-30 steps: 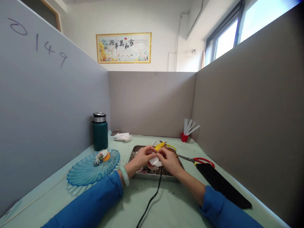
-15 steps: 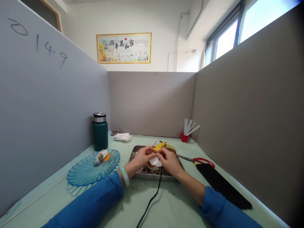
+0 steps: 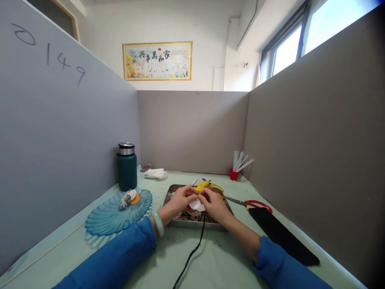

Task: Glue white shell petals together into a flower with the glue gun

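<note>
While a blue plate [image 3: 102,221] lies to the left of the left hand, bearing a small clump of white, orange and grey pieces [image 3: 125,199], that clump looks like the part already put together or set aside. Behind it, beyond the left hand, stands a green bottle [image 3: 126,170], and a white packet [image 3: 155,173] lies farther off. Next comes the left hand [image 3: 180,200], fingers curled over the tray [image 3: 186,223], its thumb and fingertips brought close to those of the other hand; whether they grip something tiny I cannot tell. Just below the fingertips, over the tray, a white piece [image 3: 197,205] shows, perhaps held, perhaps resting on the mixed bits beneath, which seem to be stock not yet used. A yellow tool [image 3: 202,186] lies just beyond the fingertips. The right hand [image 3: 215,204] mirrors the left, bent inward, its grip equally hidden. Farther off to its right, a red cup [image 3: 234,174] holds white sticks [image 3: 237,161]; nearer, to the right of that hand, lie red-handled scissors [image 3: 258,204] and a black strip [image 3: 282,237]. The piece between the hands appears to be unfinished, midway through careful fingerwork.
</note>
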`<control>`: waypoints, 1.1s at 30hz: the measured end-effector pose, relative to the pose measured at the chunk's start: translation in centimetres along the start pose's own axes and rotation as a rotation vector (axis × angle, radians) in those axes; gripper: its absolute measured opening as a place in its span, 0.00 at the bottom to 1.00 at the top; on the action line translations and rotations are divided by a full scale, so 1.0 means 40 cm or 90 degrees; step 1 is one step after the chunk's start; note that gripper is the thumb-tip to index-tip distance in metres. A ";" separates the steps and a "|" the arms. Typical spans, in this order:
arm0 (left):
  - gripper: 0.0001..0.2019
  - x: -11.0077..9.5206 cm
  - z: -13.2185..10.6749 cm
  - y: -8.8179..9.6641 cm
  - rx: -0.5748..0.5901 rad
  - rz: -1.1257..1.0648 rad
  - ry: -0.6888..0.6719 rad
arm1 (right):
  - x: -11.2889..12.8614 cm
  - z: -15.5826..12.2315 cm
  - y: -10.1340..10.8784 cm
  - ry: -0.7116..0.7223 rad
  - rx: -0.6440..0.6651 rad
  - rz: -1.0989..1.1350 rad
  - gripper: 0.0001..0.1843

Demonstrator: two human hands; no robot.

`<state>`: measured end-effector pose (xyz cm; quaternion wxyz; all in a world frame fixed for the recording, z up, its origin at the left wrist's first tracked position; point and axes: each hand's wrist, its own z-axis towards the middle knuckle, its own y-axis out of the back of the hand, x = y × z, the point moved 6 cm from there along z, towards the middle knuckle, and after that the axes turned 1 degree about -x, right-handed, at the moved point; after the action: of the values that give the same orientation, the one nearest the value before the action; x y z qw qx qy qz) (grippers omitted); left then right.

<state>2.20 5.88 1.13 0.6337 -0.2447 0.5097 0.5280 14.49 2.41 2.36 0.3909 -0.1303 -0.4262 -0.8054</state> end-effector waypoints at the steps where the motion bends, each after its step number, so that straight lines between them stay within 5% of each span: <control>1: 0.14 0.000 0.000 0.001 -0.002 0.003 0.001 | 0.000 0.000 0.000 0.001 0.001 -0.001 0.10; 33: 0.13 0.021 0.007 0.000 0.011 0.007 0.003 | -0.005 0.001 -0.010 0.004 0.023 -0.019 0.10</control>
<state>2.25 6.47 0.46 0.6318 -0.2378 0.5167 0.5266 14.32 2.65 2.05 0.3826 -0.1141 -0.4410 -0.8038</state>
